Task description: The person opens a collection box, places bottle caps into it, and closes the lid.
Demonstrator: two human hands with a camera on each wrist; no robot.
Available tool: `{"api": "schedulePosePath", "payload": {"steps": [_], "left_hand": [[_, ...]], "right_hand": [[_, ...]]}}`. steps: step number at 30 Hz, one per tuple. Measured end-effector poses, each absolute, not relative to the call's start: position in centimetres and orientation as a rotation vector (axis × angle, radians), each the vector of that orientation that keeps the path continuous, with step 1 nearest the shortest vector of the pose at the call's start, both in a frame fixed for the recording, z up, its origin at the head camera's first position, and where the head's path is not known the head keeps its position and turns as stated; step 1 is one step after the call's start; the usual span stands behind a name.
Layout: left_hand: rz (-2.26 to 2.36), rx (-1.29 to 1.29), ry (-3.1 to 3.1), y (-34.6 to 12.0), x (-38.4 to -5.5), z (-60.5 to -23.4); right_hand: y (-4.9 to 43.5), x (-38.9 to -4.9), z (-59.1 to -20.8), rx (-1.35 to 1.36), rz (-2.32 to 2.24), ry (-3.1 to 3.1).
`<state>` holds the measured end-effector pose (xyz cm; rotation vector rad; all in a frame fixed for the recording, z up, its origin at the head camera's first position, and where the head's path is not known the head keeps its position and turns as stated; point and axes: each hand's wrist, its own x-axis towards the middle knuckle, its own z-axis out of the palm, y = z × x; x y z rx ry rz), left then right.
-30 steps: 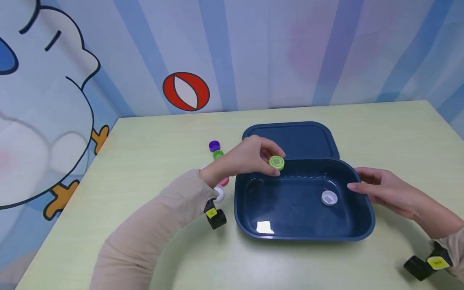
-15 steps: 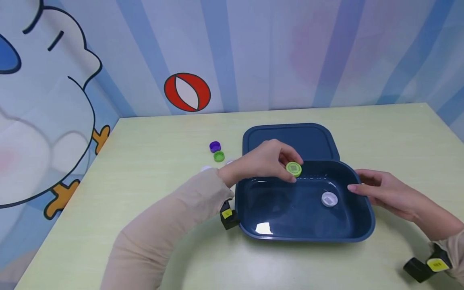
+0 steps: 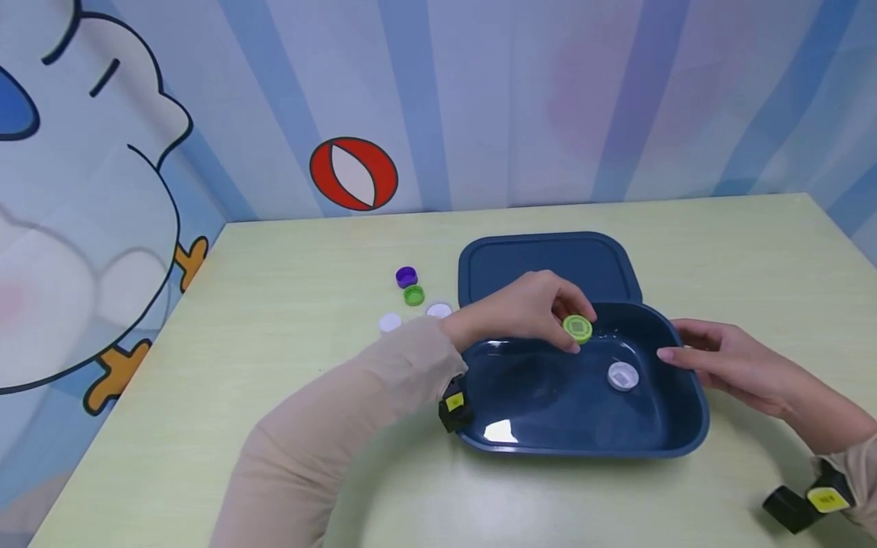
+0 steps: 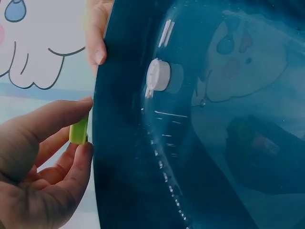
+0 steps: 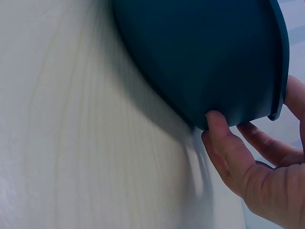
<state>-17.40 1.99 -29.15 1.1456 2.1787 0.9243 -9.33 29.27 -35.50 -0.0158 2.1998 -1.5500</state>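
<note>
Over the back part of the dark blue plastic box (image 3: 569,415), my left hand (image 3: 524,308) pinches a yellow-green bottle cap (image 3: 578,329) between thumb and fingers. The left wrist view shows that cap (image 4: 78,131) edge-on beside the box rim. Inside the box, towards its right side, lies a white bottle cap (image 3: 623,376). My right hand (image 3: 747,369) holds the box's right wall, thumb over the rim and fingers outside. In the right wrist view its fingers (image 5: 228,148) touch the wall's outer side.
Left of the box, a purple cap (image 3: 406,277), a green cap (image 3: 414,295) and two white caps (image 3: 390,323) lie on the pale table (image 3: 308,289). The box's flat blue lid (image 3: 548,259) lies behind it. My left sleeve (image 3: 342,426) hides part of the table.
My left hand has moved right and slightly nearer with the yellow-green cap, from the box's back left to over its middle. My right hand and the box look still.
</note>
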Motion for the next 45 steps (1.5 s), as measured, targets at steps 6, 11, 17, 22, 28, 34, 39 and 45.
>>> {"api": "schedulePosePath", "payload": {"steps": [6, 11, 17, 22, 28, 34, 39, 45], "left_hand": [[0.822, 1.192, 2.181, 2.9, -17.3, -29.7], [0.768, 1.222, 2.191, 3.7, -17.3, -30.1], [0.648, 1.356, 2.18, 4.5, -17.2, -30.7], [0.535, 1.444, 2.149, 5.0, -17.1, -31.3], [0.446, 1.409, 2.144, 5.4, -17.4, -31.9], [0.34, 1.453, 2.19, 5.9, -17.4, -32.8], [0.28, 1.487, 2.224, 6.1, -17.2, -33.0], [0.285, 1.531, 2.242, 6.4, -17.1, -33.0]], "right_hand": [[29.3, -9.3, -35.5, -0.015, -1.542, 2.201], [29.3, -9.4, -35.5, -0.017, -1.538, 2.202], [29.4, -9.3, -35.6, -0.028, -1.553, 2.196], [29.4, -9.3, -35.6, -0.025, -1.556, 2.19], [29.4, -9.3, -35.6, -0.017, -1.551, 2.193], [29.4, -9.3, -35.7, -0.005, -1.544, 2.205], [29.3, -9.2, -35.6, -0.001, -1.536, 2.211], [29.4, -9.3, -35.6, -0.01, -1.548, 2.203]]}}
